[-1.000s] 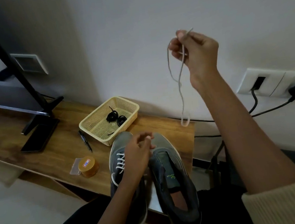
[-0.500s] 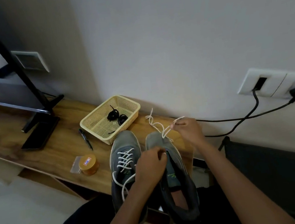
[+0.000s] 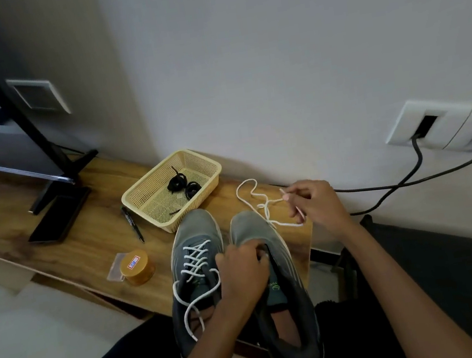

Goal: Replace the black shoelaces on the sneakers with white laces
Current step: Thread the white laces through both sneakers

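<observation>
Nearest me, both sneakers lie across my lap with their toes on the wooden shelf (image 3: 66, 251). The left sneaker (image 3: 195, 278) already carries a white lace; its loose ends trail over the tongue. My left hand (image 3: 241, 272) is curled over the throat of the right sneaker (image 3: 279, 300), fingers pressed down on the tongue, holding it steady; I see no lace in that shoe's eyelets. Beyond it, my right hand (image 3: 312, 201) pinches the second white lace (image 3: 258, 203) near one tip, the rest lying in loose loops on the shelf by the toe.

To do this well, I would keep the tongue pinned flat, lead the stiff tip to the lowest eyelet, and draw the slack through before it tangles.

The shelf edge runs close on the right, so the loops could slip off. The basket (image 3: 139, 192) with the black laces (image 3: 182, 184) sits behind the left toe; the pen (image 3: 132, 223) and round tin (image 3: 136, 267) lie well left, leaving open room.
</observation>
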### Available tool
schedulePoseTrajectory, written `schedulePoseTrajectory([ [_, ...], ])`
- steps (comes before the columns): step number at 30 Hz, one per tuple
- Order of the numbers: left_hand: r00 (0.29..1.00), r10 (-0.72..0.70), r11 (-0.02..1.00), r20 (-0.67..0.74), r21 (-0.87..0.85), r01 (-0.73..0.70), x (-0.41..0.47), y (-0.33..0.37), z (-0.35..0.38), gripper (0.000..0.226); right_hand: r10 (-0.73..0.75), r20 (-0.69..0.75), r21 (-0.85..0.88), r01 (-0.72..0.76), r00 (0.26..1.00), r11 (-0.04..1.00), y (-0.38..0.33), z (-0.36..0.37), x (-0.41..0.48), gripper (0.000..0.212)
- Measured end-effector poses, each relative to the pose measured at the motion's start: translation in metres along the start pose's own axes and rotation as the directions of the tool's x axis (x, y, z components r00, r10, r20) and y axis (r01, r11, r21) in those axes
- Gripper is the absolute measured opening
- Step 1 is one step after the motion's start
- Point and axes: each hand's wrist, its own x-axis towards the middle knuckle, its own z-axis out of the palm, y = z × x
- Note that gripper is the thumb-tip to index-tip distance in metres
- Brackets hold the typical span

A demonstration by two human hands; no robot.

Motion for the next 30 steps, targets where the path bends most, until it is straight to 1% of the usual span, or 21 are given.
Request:
schedulePoseTrajectory([
  [2, 1.000, -0.011, 1.000, 0.018, -0.003, 0.011, 0.001, -0.001, 0.002, 0.029, 0.040, 0.120, -0.206, -0.014, 0.992, 0.978, 0.007, 0.002, 0.003, 0.014],
  [4, 0.999, -0.027, 0.997, 0.034, -0.071, 0.029, 0.001, -0.001, 0.003, 0.038, 0.081, 0.226, -0.376, 0.010, 0.971, 0.927, 0.013, 0.005, 0.002, 0.015],
  [7, 0.996, -0.061, 0.976, 0.060, -0.207, 0.073, 0.001, 0.000, 0.005, 0.058, 0.096, 0.294, -0.507, 0.071, 0.951, 0.859, 0.021, 0.012, 0.001, 0.014],
  [10, 0.991, -0.096, 0.960, 0.089, -0.255, 0.116, 0.002, 0.001, 0.004, 0.072, 0.122, 0.347, -0.564, 0.103, 0.930, 0.819, 0.024, 0.019, 0.000, 0.011],
  [12, 0.988, -0.104, 0.949, 0.116, -0.285, 0.133, 0.002, 0.001, 0.003, 0.075, 0.130, 0.360, -0.620, 0.132, 0.924, 0.774, 0.027, 0.023, -0.001, 0.007],
  [14, 0.985, -0.105, 0.936, 0.140, -0.321, 0.145, 0.002, 0.000, 0.002, 0.078, 0.107, 0.341, -0.676, 0.165, 0.934, 0.718, 0.028, 0.026, 0.000, 0.006],
  [17, 0.981, -0.102, 0.914, 0.166, -0.373, 0.158, 0.001, 0.000, 0.001, 0.081, 0.086, 0.344, -0.721, 0.204, 0.935, 0.662, 0.027, 0.029, 0.001, 0.006],
  [23, 0.987, -0.079, 0.891, 0.139, -0.435, 0.133, 0.001, -0.002, 0.005, 0.083, 0.043, 0.402, -0.785, 0.320, 0.914, 0.531, 0.025, 0.033, 0.000, 0.014],
  [25, 0.990, -0.072, 0.890, 0.125, -0.440, 0.120, 0.002, -0.004, 0.006, 0.085, 0.036, 0.404, -0.803, 0.335, 0.914, 0.493, 0.023, 0.033, -0.001, 0.015],
  [28, 0.990, -0.053, 0.905, 0.132, -0.413, 0.103, 0.003, -0.007, 0.011, 0.087, -0.010, 0.395, -0.808, 0.352, 0.919, 0.473, 0.022, 0.034, -0.002, 0.013],
  [30, 0.993, -0.028, 0.900, 0.114, -0.430, 0.074, 0.004, -0.011, 0.015, 0.094, -0.008, 0.396, -0.792, 0.346, 0.918, 0.502, 0.023, 0.038, -0.003, 0.012],
])
